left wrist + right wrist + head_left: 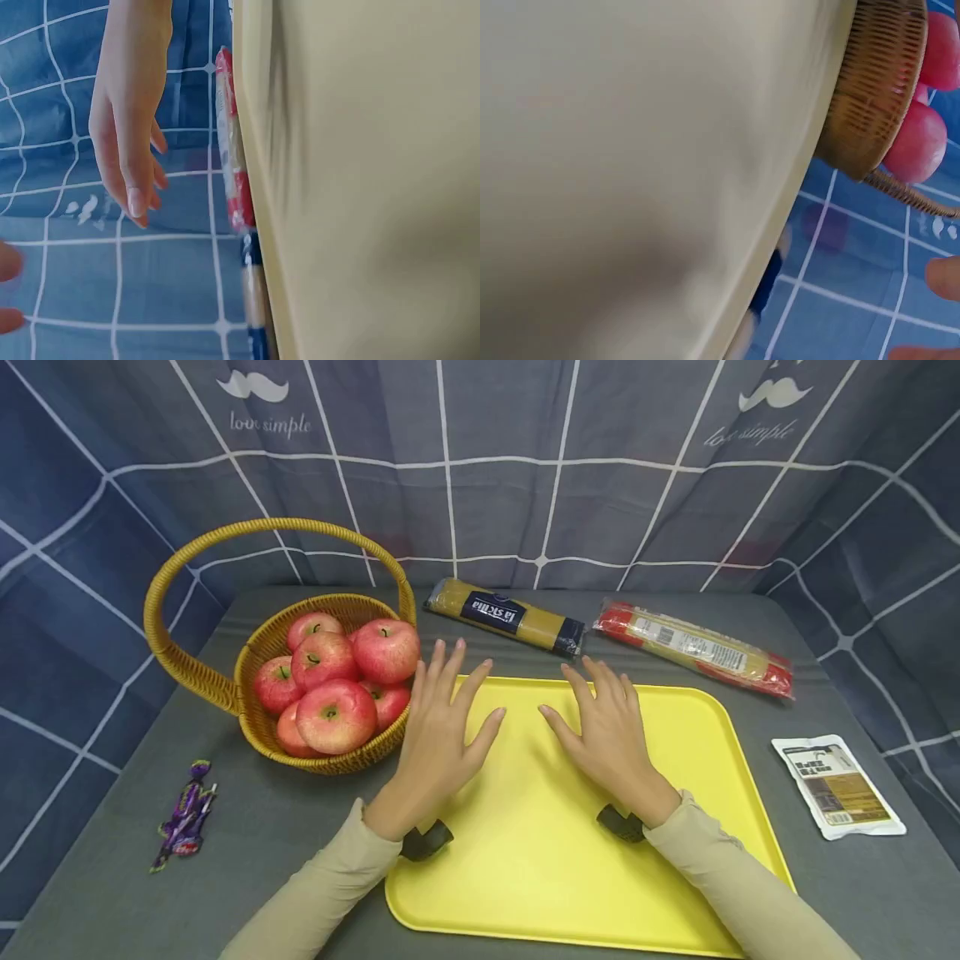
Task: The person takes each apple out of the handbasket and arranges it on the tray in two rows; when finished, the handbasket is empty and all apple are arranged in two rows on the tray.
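Note:
Both hands hover over a yellow tray (540, 893) with fingers spread and nothing held. My left hand (437, 727) is over the tray's left edge, close to the rim of a wicker basket (352, 764) of red apples (336, 717). Over the tray's middle is my right hand (611, 735), its fingertips toward the far edge. In the left wrist view the right hand (131, 112) hangs with fingers extended. The right wrist view shows the basket (874, 82) beyond the tray's rim, and only some fingertips (943, 277) at the edge.
Behind the tray lie a yellow-and-navy pasta packet (506, 614) and a red-ended noodle packet (697, 647). A white-and-brown pouch (840, 785) rests at the right. Purple-wrapped candies (185, 818) lie left of the tray. A checked curtain (495, 510) surrounds the grey table (262, 843).

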A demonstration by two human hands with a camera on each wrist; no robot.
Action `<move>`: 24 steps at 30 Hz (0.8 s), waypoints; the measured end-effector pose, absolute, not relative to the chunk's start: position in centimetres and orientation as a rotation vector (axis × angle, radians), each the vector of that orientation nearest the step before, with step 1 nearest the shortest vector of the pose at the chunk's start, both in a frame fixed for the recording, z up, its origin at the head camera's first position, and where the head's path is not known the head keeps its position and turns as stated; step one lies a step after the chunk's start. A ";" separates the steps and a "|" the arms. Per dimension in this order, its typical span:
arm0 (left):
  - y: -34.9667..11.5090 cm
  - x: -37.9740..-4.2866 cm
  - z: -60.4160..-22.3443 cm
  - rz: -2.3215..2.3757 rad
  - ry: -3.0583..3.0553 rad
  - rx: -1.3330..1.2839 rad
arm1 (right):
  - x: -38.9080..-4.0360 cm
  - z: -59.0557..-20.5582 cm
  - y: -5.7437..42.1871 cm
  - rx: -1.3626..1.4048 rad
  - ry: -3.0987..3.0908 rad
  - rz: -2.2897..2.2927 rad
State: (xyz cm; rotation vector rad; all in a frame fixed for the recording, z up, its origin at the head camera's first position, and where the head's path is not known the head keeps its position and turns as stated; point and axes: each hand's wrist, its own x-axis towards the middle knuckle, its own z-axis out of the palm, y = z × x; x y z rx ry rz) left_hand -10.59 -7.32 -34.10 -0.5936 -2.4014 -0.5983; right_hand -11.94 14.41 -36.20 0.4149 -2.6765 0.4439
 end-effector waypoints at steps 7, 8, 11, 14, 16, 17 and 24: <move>-13.3 -8.2 -33.6 -0.860 -1.938 -0.373 | -12.3 -36.0 11.4 0.733 -2.502 0.610; -14.4 -8.0 -33.7 -0.887 -1.905 -0.300 | -12.4 -36.1 10.9 0.792 -2.471 0.629; -17.6 -7.3 -34.3 -0.964 -1.893 -0.025 | -12.6 -36.3 9.1 0.949 -2.381 0.673; -20.3 -6.7 -35.4 -1.046 -1.972 0.238 | -12.7 -36.3 7.2 1.077 -2.306 0.730; -21.3 -6.5 -36.2 -1.116 -2.024 0.367 | -12.7 -36.3 5.8 1.135 -2.267 0.795; -21.7 -6.5 -36.7 -1.151 -2.043 0.408 | -12.7 -36.3 5.1 1.162 -2.248 0.833; -22.1 -7.4 -38.9 -1.414 -1.971 0.497 | -12.8 -36.2 -0.2 1.223 -2.140 1.312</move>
